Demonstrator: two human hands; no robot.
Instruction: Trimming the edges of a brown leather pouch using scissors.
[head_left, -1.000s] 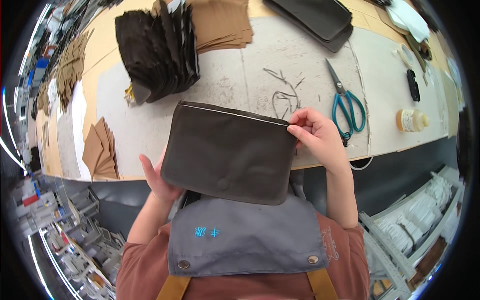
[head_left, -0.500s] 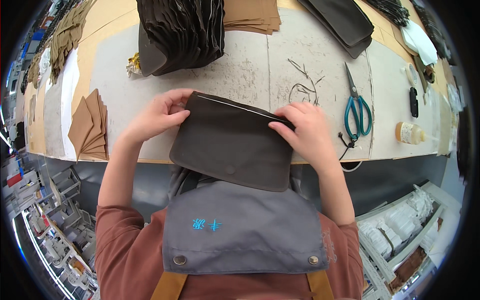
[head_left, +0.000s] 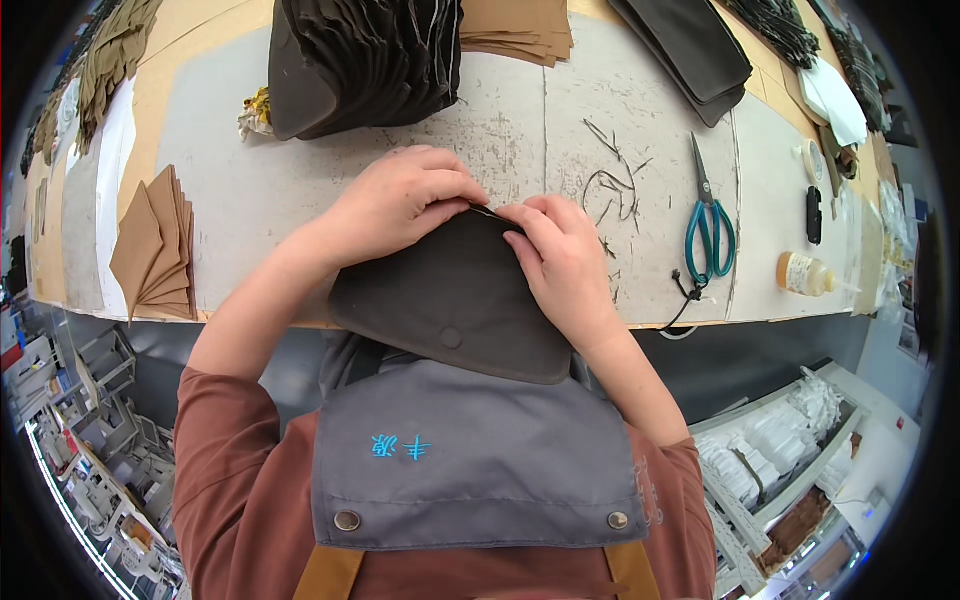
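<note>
A dark brown leather panel [head_left: 440, 300] with rounded lower corners and a faint round mark hangs over the table's front edge, partly in front of my apron. Both hands grip its upper edge, close together. My left hand [head_left: 405, 200] pinches the edge near its middle, fingertips pressed together. Just to the right, my right hand [head_left: 560, 250] holds the same edge between thumb and fingers. A short pale line shows along the edge between the fingertips; the rest of that edge is covered by my hands.
A thick stack of dark leather pieces [head_left: 365, 70] stands at the back, with brown sheets [head_left: 515, 30] beside it. Teal-handled scissors [head_left: 710, 235], thread scraps [head_left: 612, 190] and a small bottle [head_left: 803, 273] lie to the right. Brown folded pieces [head_left: 155, 245] fan out at left.
My left hand has moved right from the panel's left corner to the middle of the upper edge. My right hand has shifted left along it, so the hands now nearly meet.
</note>
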